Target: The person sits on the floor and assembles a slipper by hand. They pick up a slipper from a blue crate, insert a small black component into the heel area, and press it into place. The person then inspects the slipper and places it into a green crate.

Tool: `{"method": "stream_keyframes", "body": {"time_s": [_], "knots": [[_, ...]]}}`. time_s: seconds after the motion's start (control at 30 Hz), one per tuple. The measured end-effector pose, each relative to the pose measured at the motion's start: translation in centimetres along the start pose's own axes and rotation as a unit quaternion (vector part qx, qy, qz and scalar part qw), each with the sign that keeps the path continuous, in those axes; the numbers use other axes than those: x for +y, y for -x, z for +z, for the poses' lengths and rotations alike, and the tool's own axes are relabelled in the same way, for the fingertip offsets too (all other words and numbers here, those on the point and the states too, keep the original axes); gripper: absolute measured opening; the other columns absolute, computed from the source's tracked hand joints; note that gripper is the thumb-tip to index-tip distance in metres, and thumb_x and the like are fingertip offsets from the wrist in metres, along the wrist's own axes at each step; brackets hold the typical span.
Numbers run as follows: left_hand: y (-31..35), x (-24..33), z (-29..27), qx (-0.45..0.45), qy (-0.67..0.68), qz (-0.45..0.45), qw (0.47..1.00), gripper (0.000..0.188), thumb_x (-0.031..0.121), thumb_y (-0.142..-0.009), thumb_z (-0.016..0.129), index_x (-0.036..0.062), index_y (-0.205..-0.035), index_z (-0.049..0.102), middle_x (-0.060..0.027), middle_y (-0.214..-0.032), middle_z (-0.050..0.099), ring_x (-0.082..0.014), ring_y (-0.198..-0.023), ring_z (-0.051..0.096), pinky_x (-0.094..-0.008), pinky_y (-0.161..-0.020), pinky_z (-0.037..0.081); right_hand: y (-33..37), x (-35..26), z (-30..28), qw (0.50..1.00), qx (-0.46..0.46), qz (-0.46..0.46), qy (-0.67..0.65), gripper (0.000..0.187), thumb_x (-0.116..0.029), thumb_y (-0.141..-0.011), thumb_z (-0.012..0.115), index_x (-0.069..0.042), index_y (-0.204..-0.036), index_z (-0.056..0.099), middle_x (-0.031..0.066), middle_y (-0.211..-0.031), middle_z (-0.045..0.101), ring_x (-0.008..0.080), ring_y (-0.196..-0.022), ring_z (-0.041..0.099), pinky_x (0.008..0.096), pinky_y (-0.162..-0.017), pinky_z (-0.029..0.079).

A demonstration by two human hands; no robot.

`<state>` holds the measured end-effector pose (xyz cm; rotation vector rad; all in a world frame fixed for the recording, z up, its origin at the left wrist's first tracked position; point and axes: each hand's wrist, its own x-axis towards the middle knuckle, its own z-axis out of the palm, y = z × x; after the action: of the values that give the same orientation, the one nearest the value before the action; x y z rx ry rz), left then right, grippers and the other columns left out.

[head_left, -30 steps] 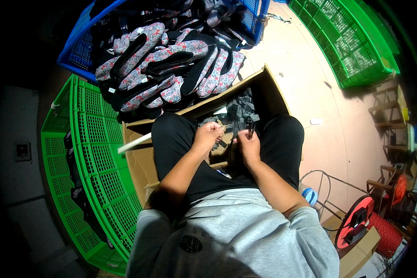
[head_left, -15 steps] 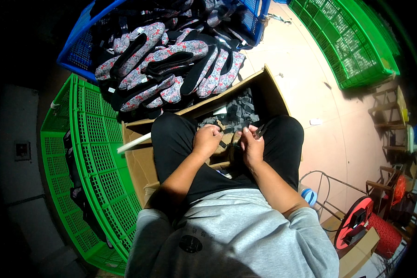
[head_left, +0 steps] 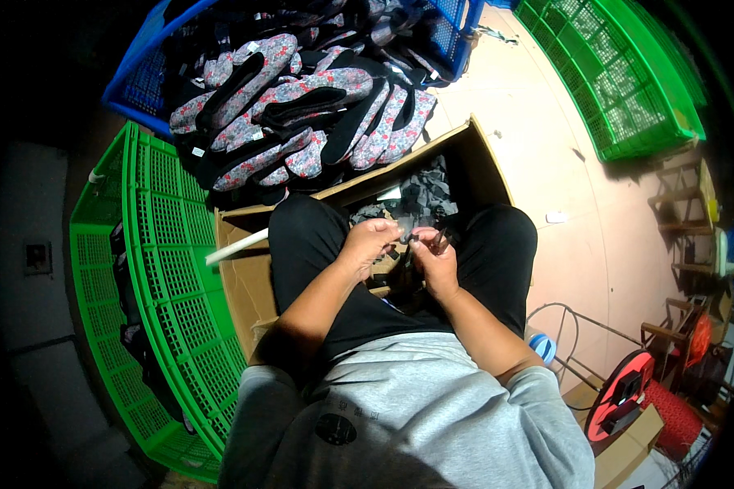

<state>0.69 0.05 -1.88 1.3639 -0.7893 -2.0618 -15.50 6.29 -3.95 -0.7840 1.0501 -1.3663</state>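
My left hand [head_left: 369,247] and my right hand [head_left: 436,265] are close together above my lap, over an open cardboard box [head_left: 489,159]. The left fingers are drawn together in a pinch; what they hold, if anything, is too small and blurred to name. The right hand is closed on a small dark tool [head_left: 441,240], its kind unclear, which sticks up beside the thumb. Small dark bits show between and below the hands. Under them in the box lies a heap of grey and black scraps [head_left: 428,191].
Ahead, a blue crate [head_left: 125,85] is heaped with floral slippers [head_left: 318,90] with black linings. Green crates stand at left [head_left: 167,236] and far right [head_left: 640,106]. A white stick [head_left: 236,246] rests by the box. A red-faced round object [head_left: 620,395] and wooden racks are at right.
Both hands have drawn closer together, the right moving left and slightly down. The dark tool in the right hand has shifted left with it.
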Motion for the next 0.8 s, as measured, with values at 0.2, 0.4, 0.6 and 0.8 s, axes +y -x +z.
{"method": "stream_keyframes", "body": {"time_s": [0.2, 0.4, 0.6, 0.8], "knots": [[0.7, 0.4, 1.3, 0.025, -0.039, 0.077, 0.996, 0.023, 0.008, -0.089, 0.067, -0.0061, -0.107, 0.066, -0.0053, -0.098, 0.069, -0.0102, -0.087, 0.061, -0.0235, -0.080, 0.048, -0.2, -1.0, 0.4, 0.999, 0.020, 0.045, 0.007, 0.013, -0.016, -0.090, 0.068, -0.006, -0.097, 0.062, -0.0028, -0.081, 0.060, 0.0038, -0.064, 0.049, 0.0185, -0.056, 0.037], [0.8, 0.3, 1.5, 0.028, -0.065, 0.096, 0.993, 0.025, 0.006, -0.088, 0.068, -0.0065, -0.109, 0.066, -0.0071, -0.100, 0.069, -0.0105, -0.089, 0.061, -0.0238, -0.082, 0.048, -0.3, -0.8, 0.3, 0.996, 0.050, 0.075, -0.007, 0.012, -0.016, -0.090, 0.068, -0.008, -0.095, 0.061, -0.0049, -0.075, 0.057, 0.0029, -0.060, 0.047, 0.0183, -0.054, 0.036], [0.7, 0.2, 1.6, 0.013, -0.057, 0.106, 0.993, 0.024, 0.005, -0.088, 0.068, -0.0061, -0.109, 0.066, -0.0070, -0.099, 0.069, -0.0108, -0.089, 0.062, -0.0239, -0.082, 0.049, -0.6, -1.2, 0.2, 0.993, 0.056, 0.098, -0.033, 0.011, -0.014, -0.089, 0.068, -0.008, -0.095, 0.061, -0.0048, -0.078, 0.056, 0.0039, -0.066, 0.047, 0.0201, -0.061, 0.037], [0.8, 0.4, 1.7, 0.015, -0.097, 0.121, 0.988, 0.021, 0.002, -0.087, 0.066, -0.0046, -0.107, 0.066, -0.0067, -0.099, 0.069, -0.0107, -0.088, 0.062, -0.0239, -0.081, 0.049, -0.7, -0.5, -0.2, 0.992, 0.052, 0.102, -0.046, 0.012, -0.012, -0.089, 0.068, -0.007, -0.098, 0.061, -0.0039, -0.085, 0.057, 0.0057, -0.076, 0.049, 0.0223, -0.072, 0.039]]}}
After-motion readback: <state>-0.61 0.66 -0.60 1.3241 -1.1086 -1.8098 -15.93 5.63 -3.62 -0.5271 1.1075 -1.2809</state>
